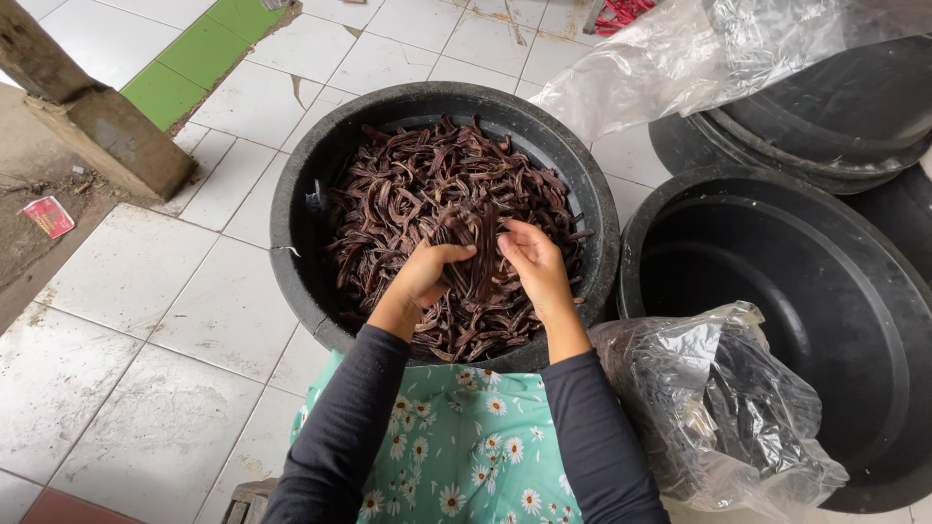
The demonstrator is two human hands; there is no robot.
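Floral apron (456,446) sits nearest; above it both hands, left (422,277) and right (536,267), grip closed on a bundle (478,254) of dark, seemingly dried pods over the full black tub (291,233).

Dark pods (437,209): long, thin, wrinkled, dark brown to near black, lying tangled in a loose heap and filling a round black tub (291,223) that is sitting on the tiled floor. A small bunch of pods (482,254): standing roughly upright above the heap's near side, being gripped between the left hand (427,275) and the right hand (536,264), both closing round it, ends fanning out
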